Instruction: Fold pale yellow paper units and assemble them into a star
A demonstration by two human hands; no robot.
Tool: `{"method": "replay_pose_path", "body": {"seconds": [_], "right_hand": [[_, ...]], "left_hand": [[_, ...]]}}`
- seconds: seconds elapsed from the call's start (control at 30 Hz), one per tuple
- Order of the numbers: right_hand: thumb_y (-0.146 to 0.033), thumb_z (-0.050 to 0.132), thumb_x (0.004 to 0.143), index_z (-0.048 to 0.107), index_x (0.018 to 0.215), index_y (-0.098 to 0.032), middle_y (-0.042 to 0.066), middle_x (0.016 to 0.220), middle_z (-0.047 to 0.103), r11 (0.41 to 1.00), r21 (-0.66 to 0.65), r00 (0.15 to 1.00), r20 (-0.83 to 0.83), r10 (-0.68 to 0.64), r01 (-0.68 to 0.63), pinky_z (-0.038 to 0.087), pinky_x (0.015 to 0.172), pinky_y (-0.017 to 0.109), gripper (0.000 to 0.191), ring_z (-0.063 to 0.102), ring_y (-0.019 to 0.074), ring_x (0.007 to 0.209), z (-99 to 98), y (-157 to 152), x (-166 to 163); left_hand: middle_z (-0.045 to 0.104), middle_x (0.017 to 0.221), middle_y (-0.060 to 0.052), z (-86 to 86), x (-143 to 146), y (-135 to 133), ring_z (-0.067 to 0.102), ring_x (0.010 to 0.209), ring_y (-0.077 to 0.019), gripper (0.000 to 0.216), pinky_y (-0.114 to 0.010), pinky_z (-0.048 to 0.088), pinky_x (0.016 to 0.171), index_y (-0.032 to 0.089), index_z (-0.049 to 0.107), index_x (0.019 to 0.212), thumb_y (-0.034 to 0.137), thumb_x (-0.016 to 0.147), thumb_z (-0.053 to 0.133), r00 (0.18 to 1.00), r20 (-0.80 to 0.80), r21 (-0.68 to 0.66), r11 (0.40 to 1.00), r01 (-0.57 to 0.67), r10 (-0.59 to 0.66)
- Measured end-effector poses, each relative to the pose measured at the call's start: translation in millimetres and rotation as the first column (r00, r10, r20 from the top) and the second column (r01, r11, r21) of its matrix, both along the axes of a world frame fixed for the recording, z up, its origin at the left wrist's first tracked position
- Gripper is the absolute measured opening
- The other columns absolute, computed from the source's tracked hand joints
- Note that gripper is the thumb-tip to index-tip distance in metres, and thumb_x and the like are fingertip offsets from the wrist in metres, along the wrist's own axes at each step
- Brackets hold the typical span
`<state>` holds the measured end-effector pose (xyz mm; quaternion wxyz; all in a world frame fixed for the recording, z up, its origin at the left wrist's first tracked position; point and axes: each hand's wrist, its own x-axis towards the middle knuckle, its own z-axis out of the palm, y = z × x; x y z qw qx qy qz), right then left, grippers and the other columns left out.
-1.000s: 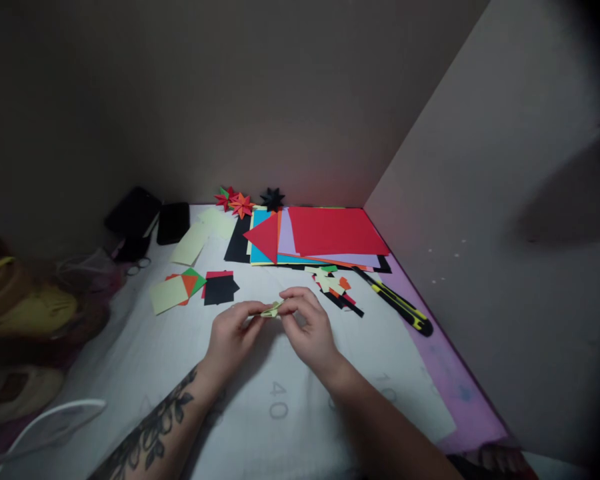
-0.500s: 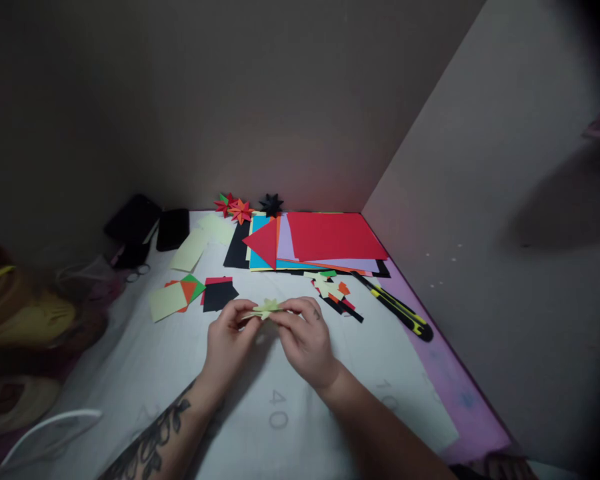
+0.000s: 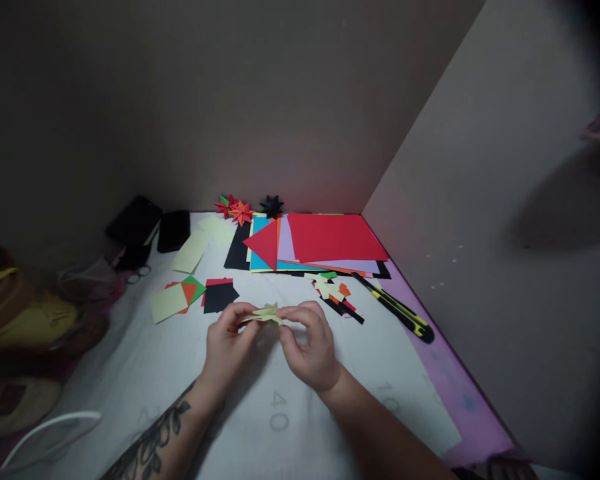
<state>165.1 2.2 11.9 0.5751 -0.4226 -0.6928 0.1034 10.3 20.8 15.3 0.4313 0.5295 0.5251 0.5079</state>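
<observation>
A small pale-yellow folded paper piece (image 3: 266,313) with pointed tips is held just above the white mat (image 3: 260,413) between both hands. My left hand (image 3: 227,348) pinches its left side with thumb and fingers closed. My right hand (image 3: 310,347) pinches its right side, fingers curled. The left forearm carries a dark tattoo.
A stack of coloured paper sheets (image 3: 325,243) lies at the back, with three folded paper stars (image 3: 241,211) behind it. Cut squares (image 3: 219,295) and scraps (image 3: 336,292) lie nearby. A yellow-black utility knife (image 3: 397,308) sits at right, scissors (image 3: 139,271) and dark cases at left. Walls close in behind and right.
The folded piece has been turned and spread slightly between the fingers; both hands stay almost in the same place.
</observation>
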Motion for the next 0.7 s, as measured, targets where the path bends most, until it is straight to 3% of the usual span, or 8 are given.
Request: {"method": "replay_pose_path", "body": {"seconds": [0.27, 0.47, 0.63, 0.7], "right_hand": [[-0.011, 0.058, 0.084, 0.061, 0.093, -0.026, 0.002, 0.082, 0.067, 0.995, -0.099, 0.999, -0.044, -0.005, 0.001, 0.051, 0.070, 0.033, 0.018, 0.057, 0.0192, 0.078, 7.1, 0, 3], [-0.012, 0.058, 0.084, 0.059, 0.090, -0.024, 0.003, 0.080, 0.062, 0.990, -0.140, 0.995, -0.094, -0.029, 0.016, 0.051, 0.068, 0.031, 0.013, 0.058, 0.0176, 0.077, 5.0, 1, 1], [-0.012, 0.059, 0.082, 0.059, 0.092, -0.023, 0.001, 0.081, 0.060, 0.990, -0.142, 0.994, -0.103, -0.041, 0.027, 0.051, 0.069, 0.030, 0.014, 0.059, 0.0164, 0.077, 3.5, 2, 1], [-0.012, 0.060, 0.082, 0.059, 0.092, -0.023, 0.001, 0.082, 0.060, 0.990, -0.132, 0.994, -0.088, -0.058, 0.046, 0.050, 0.072, 0.031, 0.015, 0.059, 0.0170, 0.080, 4.0, 3, 1]], "left_hand": [[0.076, 0.082, -0.003, 3.9, -12, 0, 0.071, 0.075, -0.0178, 0.015, -0.025, 0.053, 0.071, 0.024, 0.072, 0.083, 0.014, 0.075, 0.064, 0.949, -0.296, 0.304, 0.931, 0.200, -0.107], [0.077, 0.086, -0.004, 2.1, -15, 1, 0.072, 0.079, -0.0180, 0.022, -0.026, 0.055, 0.072, 0.024, 0.071, 0.088, 0.009, 0.078, 0.059, 0.919, -0.369, 0.374, 0.883, 0.284, -0.139], [0.077, 0.086, -0.002, -0.4, -16, 4, 0.071, 0.077, -0.0149, 0.024, -0.023, 0.054, 0.070, 0.022, 0.068, 0.092, 0.005, 0.078, 0.059, 0.913, -0.394, 0.513, 0.797, 0.317, -0.110], [0.076, 0.084, -0.001, -1.5, -15, 4, 0.071, 0.075, -0.0136, 0.022, -0.021, 0.054, 0.070, 0.022, 0.067, 0.091, 0.006, 0.078, 0.060, 0.914, -0.389, 0.490, 0.816, 0.308, -0.112]]}}
